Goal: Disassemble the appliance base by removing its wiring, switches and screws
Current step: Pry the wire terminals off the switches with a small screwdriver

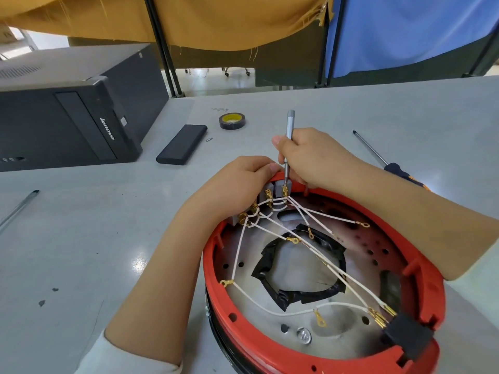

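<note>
A round red appliance base lies upside down at the lower right, its metal plate crossed by white wires with brass terminals. Grey switches sit in a row at its far rim. My left hand grips the rim and switch row from the left. My right hand holds a slim silver screwdriver upright, tip down on the rightmost switch terminal. A black connector block sits at the near right rim. Black tape lines the central hole.
A black Lenovo computer case lies at the left. A black bit case, a loose bit and a roll of tape lie beyond the base. A long screwdriver lies right, a metal rod far left.
</note>
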A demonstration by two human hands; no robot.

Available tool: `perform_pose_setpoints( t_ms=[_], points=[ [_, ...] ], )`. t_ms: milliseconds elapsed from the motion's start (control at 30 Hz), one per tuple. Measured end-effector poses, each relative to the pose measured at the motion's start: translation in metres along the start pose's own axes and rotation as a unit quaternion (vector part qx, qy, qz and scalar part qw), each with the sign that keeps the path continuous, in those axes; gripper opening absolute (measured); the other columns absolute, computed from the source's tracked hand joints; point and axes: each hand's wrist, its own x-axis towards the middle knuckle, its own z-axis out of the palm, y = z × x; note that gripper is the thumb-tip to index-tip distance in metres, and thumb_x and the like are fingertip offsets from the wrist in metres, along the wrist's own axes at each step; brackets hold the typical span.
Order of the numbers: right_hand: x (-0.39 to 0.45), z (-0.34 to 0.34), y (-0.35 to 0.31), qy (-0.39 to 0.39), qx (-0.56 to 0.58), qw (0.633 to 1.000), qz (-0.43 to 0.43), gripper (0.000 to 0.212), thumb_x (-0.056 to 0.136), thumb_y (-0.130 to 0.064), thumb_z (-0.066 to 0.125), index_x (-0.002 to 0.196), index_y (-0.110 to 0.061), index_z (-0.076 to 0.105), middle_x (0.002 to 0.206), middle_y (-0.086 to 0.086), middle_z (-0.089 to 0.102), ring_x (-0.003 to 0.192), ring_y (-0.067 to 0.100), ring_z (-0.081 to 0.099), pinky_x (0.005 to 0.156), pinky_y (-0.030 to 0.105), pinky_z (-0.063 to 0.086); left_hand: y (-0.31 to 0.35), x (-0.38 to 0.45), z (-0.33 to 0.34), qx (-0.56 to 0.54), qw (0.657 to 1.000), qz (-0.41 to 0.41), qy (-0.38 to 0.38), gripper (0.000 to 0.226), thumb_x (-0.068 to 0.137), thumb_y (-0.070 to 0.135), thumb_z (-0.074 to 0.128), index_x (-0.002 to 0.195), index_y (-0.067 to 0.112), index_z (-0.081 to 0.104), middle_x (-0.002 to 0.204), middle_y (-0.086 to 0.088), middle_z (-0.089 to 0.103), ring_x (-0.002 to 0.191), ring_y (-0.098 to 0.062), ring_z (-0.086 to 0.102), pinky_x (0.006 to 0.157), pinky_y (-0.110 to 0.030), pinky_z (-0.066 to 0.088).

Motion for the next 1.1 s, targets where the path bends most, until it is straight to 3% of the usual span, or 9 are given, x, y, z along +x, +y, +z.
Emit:
perform_pose_setpoints(
  t_ms=[100, 233, 467, 600, 700, 767, 933, 1033, 1100],
  points=[
    [0.002, 0.001, -0.001, -0.011, -0.007, 1.000, 0.006, 0.038, 0.100, -0.036, 0.037, 0.080, -0.010, 0.056, 0.054, 0.001, 0.049, 0.050, 0.015, 0.046, 0.053, 0.029, 0.034, -0.001, 0.001, 0.000, 0.007, 1.000, 0.001, 0.002, 0.033, 0.100, 0.032, 0.039, 0.099, 0.014, 0.067, 0.084, -0.012, 0.065, 0.061, -0.013, 0.049, 0.065, -0.029, 0.043],
    [-0.008, 0.001, 0.007, 0.029, 0.052, 0.998, -0.022, 0.035, 0.099, -0.038, 0.038, 0.071, -0.020, 0.051, 0.040, -0.014, 0.053, 0.039, 0.001, 0.048, 0.053, 0.027, 0.033, -0.002, 0.002, 0.000, -0.003, 1.000, 0.001, 0.004, 0.030, 0.100, 0.031, 0.039, 0.096, 0.021, 0.067, 0.081, -0.002, 0.067, 0.063, -0.008, 0.052, 0.064, -0.026, 0.043],
    [-0.013, 0.001, 0.010, 0.031, 0.046, 0.997, -0.044, 0.032, 0.099, -0.041, 0.038, 0.073, -0.027, 0.050, 0.045, -0.025, 0.054, 0.044, -0.005, 0.049, 0.064, 0.030, 0.040, -0.001, 0.000, 0.000, -0.003, 1.000, 0.003, 0.003, 0.030, 0.100, 0.032, 0.040, 0.096, 0.023, 0.068, 0.090, -0.007, 0.069, 0.077, -0.020, 0.060, 0.077, -0.035, 0.048],
    [-0.011, 0.001, 0.009, 0.020, 0.041, 0.998, -0.039, 0.033, 0.099, -0.040, 0.037, 0.072, -0.025, 0.050, 0.040, -0.023, 0.052, 0.042, -0.005, 0.049, 0.060, 0.029, 0.037, 0.000, 0.000, 0.000, 0.000, 1.000, 0.001, -0.001, 0.030, 0.100, 0.033, 0.039, 0.095, 0.025, 0.067, 0.090, -0.010, 0.069, 0.070, -0.016, 0.056, 0.076, -0.038, 0.049],
    [-0.007, 0.000, 0.004, 0.011, 0.032, 0.999, -0.028, 0.035, 0.100, -0.037, 0.037, 0.072, -0.021, 0.051, 0.040, -0.018, 0.053, 0.040, -0.003, 0.049, 0.056, 0.027, 0.034, 0.001, 0.000, 0.000, 0.000, 1.000, -0.002, -0.003, 0.030, 0.100, 0.033, 0.039, 0.097, 0.023, 0.067, 0.093, -0.012, 0.069, 0.077, -0.028, 0.061, 0.081, -0.041, 0.049],
    [-0.003, 0.000, 0.000, 0.007, 0.004, 1.000, -0.017, 0.038, 0.100, -0.036, 0.037, 0.074, -0.015, 0.055, 0.047, -0.005, 0.054, 0.047, 0.006, 0.051, 0.057, 0.029, 0.035, -0.001, 0.001, 0.000, -0.003, 1.000, 0.000, 0.001, 0.030, 0.100, 0.032, 0.039, 0.097, 0.021, 0.067, 0.087, -0.011, 0.068, 0.070, -0.022, 0.058, 0.073, -0.037, 0.049],
    [-0.005, 0.008, 0.000, 0.040, -0.174, 0.983, -0.042, 0.038, 0.098, -0.041, 0.036, 0.066, -0.022, 0.046, 0.064, -0.004, 0.050, 0.060, 0.014, 0.045, 0.056, 0.031, 0.030, -0.005, 0.005, 0.001, -0.009, 1.000, 0.004, 0.014, 0.031, 0.099, 0.030, 0.039, 0.101, 0.021, 0.068, 0.066, -0.003, 0.056, 0.040, 0.000, 0.041, 0.047, -0.020, 0.038],
    [-0.008, 0.001, 0.005, 0.045, -0.010, 0.999, -0.011, 0.039, 0.098, -0.036, 0.038, 0.067, -0.019, 0.052, 0.047, -0.005, 0.053, 0.051, 0.007, 0.051, 0.060, 0.030, 0.035, -0.006, 0.006, 0.000, -0.008, 1.000, 0.010, 0.010, 0.032, 0.099, 0.031, 0.039, 0.099, 0.016, 0.067, 0.069, -0.002, 0.056, 0.041, 0.001, 0.040, 0.044, -0.013, 0.034],
    [-0.010, -0.002, 0.005, 0.037, 0.046, 0.998, -0.012, 0.038, 0.099, -0.035, 0.039, 0.066, -0.021, 0.052, 0.039, -0.016, 0.053, 0.041, -0.001, 0.049, 0.058, 0.029, 0.036, -0.007, 0.006, 0.000, -0.006, 1.000, 0.011, 0.009, 0.031, 0.100, 0.032, 0.040, 0.095, 0.018, 0.068, 0.069, 0.002, 0.058, 0.047, 0.001, 0.042, 0.048, -0.014, 0.036]
  ],
)
